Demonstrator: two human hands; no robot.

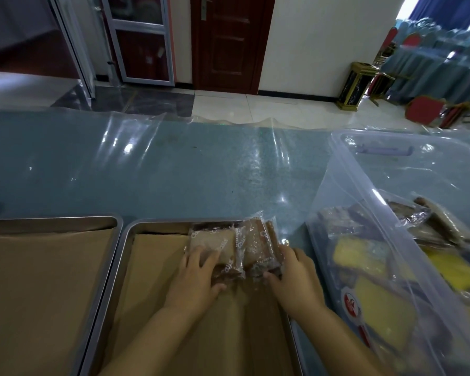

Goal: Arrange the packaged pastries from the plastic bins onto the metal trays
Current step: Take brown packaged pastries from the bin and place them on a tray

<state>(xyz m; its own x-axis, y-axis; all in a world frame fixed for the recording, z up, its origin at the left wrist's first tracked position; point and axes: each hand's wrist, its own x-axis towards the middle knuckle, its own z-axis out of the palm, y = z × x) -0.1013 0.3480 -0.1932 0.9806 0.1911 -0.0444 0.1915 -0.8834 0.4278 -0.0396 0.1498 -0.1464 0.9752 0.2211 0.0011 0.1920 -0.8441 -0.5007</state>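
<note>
A person's left hand (198, 278) lies flat on a clear-wrapped pale brown pastry packet (215, 240). Its fingers are straight and spread across the wrapper, with the thumb out toward four o'clock. Touching that packet at its three o'clock side is a second clear-wrapped brown pastry packet (258, 242). The right hand (296, 278) holds this one at its near right corner, with the thumb against the near end and the fingers curled close together along the right edge.

Both packets sit in the far right corner, at about one o'clock, of a rectangular metal tray (163, 226) lined with a sheet of brown paper (152, 280). A second rectangular metal tray (52, 222), lined with the same brown paper, lies just beside it at nine o'clock.

At three o'clock of the hands stands a large clear plastic bin (337, 185). It holds yellow wrapped pastries (383, 308) toward its near end and dark brown wrapped pastries (342, 221) farther back.

Trays and bin rest on a blue-green table under a glossy clear plastic sheet (174, 164). Beyond it, at twelve o'clock, is a dark red wooden door (228, 42).
</note>
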